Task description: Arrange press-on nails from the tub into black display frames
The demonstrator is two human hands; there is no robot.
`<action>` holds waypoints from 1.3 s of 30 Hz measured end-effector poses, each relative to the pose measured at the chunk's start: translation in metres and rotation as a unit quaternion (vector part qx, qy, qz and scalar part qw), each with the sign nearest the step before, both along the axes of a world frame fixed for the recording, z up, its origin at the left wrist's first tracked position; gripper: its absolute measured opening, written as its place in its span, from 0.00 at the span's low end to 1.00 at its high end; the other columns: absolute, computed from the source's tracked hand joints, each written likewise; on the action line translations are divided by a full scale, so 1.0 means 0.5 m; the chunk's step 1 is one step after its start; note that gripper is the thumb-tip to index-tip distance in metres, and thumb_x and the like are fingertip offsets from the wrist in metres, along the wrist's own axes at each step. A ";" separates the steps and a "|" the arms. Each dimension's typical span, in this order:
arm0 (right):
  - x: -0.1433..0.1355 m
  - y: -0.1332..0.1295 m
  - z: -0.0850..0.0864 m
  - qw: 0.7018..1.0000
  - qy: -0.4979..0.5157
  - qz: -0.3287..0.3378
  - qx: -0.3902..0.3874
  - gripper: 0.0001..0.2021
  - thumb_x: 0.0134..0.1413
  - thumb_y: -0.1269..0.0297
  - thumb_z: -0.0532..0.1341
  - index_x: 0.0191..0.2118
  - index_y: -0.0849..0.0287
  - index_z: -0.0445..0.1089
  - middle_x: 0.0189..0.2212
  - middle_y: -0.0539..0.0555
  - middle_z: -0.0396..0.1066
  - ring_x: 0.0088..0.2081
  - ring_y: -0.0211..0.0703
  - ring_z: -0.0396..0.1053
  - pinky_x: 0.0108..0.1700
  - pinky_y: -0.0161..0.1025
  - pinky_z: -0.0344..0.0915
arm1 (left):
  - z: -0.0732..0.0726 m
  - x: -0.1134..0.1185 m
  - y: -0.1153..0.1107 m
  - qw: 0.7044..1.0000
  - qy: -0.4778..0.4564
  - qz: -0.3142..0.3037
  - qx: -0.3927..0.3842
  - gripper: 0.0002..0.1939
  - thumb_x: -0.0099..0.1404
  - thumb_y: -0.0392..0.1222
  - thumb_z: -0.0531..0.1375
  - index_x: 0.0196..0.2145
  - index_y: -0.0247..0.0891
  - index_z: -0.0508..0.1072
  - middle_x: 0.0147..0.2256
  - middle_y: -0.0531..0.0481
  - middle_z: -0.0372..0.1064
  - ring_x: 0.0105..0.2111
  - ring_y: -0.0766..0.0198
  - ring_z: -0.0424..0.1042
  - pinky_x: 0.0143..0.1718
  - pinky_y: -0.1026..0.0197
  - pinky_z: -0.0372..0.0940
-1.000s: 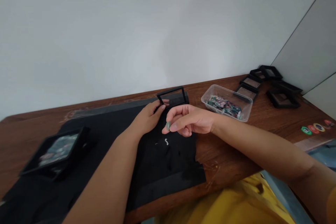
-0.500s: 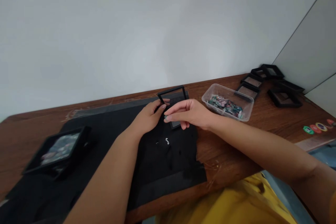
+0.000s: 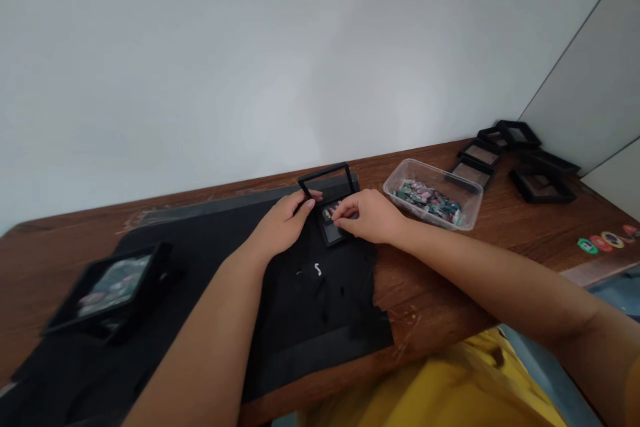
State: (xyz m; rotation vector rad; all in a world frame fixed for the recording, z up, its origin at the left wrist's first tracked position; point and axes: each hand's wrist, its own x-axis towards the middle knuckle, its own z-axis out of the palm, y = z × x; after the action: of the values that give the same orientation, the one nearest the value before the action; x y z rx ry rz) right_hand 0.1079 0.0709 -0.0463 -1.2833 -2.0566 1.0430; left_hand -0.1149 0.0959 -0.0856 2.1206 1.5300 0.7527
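Note:
A small black hinged frame [image 3: 330, 235] lies on the black mat, its thin rimmed lid [image 3: 325, 174] raised. My left hand [image 3: 285, 217] grips that lid at its left side between thumb and fingers. Inside the frame's lower part, small colourful pieces [image 3: 329, 213] show along the upper end, while the end nearer me is bare and grey. Over these pieces my right hand [image 3: 367, 215] is closed in a pinch, fingertips down at the frame. Whatever is between those fingertips is hidden.
A clear plastic tub [image 3: 473, 213] of small mixed chips [image 3: 427, 197] stands to the right. Several black frames [image 3: 543, 185] lie at the far right. At left, a filled black frame [image 3: 113, 287] rests on the black mat [image 3: 320, 320]. A white scrap [image 3: 318, 269] lies near my hands.
My right hand has moved slightly right and down into the frame; a small greenish piece was visible in its fingertips before. Colourful pieces inside the frame now show. My left hand keeps its hold.

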 end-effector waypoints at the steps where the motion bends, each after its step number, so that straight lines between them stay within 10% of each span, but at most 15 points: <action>1: 0.000 0.000 0.001 1.000 -0.008 0.003 0.009 0.07 0.56 0.76 0.67 0.36 0.61 0.83 0.31 0.52 0.82 0.30 0.36 0.77 0.36 0.32 0.70 | 0.000 0.000 0.000 1.000 0.000 0.000 0.001 0.24 0.71 0.56 0.49 0.52 0.41 0.75 0.53 0.44 0.79 0.58 0.48 0.74 0.66 0.42 0.63; 18: 0.007 -0.017 0.029 0.947 -0.277 0.047 0.154 0.13 0.66 0.66 0.63 0.50 0.49 0.84 0.47 0.54 0.83 0.49 0.53 0.79 0.50 0.44 0.71 | -0.007 -0.003 0.006 1.000 -0.015 -0.001 0.000 0.25 0.70 0.57 0.50 0.53 0.42 0.75 0.52 0.44 0.80 0.57 0.47 0.75 0.65 0.41 0.64; 39: 0.011 -0.003 0.023 0.964 -0.218 0.084 0.130 0.13 0.61 0.73 0.65 0.49 0.57 0.82 0.50 0.57 0.81 0.52 0.51 0.77 0.53 0.43 0.69 | -0.004 -0.004 0.006 1.000 -0.011 -0.011 -0.006 0.24 0.71 0.57 0.49 0.52 0.42 0.75 0.52 0.44 0.79 0.58 0.47 0.74 0.67 0.42 0.62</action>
State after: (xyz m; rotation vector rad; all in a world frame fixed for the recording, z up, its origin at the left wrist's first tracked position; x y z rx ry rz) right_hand 0.1131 0.0694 -0.0348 -1.3023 -2.5692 0.5585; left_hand -0.1168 0.0987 -0.0878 2.1090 1.4928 0.7548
